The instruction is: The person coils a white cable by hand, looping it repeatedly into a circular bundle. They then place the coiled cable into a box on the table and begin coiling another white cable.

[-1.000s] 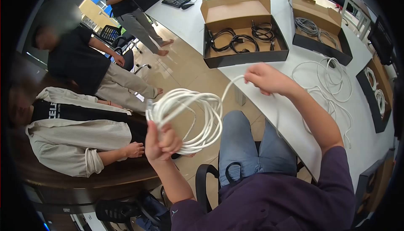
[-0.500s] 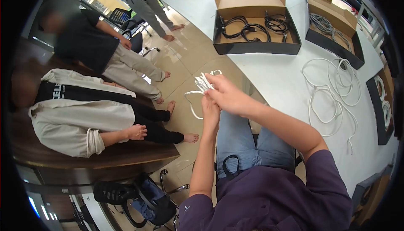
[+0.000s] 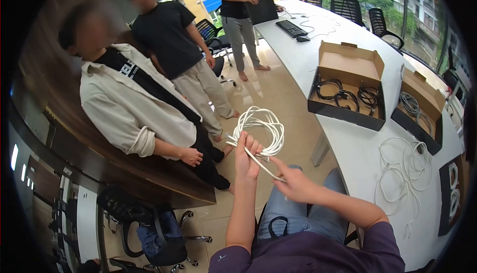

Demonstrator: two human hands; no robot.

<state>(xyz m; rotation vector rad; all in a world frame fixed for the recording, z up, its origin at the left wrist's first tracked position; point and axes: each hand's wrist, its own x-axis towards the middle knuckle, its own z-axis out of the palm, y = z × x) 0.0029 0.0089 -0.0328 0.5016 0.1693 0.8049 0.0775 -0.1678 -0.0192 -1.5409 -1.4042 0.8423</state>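
Note:
A white cable (image 3: 278, 136) is wound into a loose round coil and held up in front of me. My left hand (image 3: 247, 157) is closed around the lower left side of this coil. From there a length of the same cable runs down to my right hand (image 3: 297, 185), whose thumb and fingers pinch it close to its end. The coil's loops stand upright above the left fist, and the strands inside the fist are hidden.
On the white table (image 3: 343, 146) are an open box of black cables (image 3: 343, 96), a box of grey cables (image 3: 410, 105), loose white cables (image 3: 405, 168) and a box of white cables (image 3: 452, 183). Several people stand left and ahead; a chair with a bag (image 3: 159, 233) is lower left.
The coil has turned to show its open loops, and my right hand has moved off it, down and right, with a cable length. My view has tilted up and shifted left.

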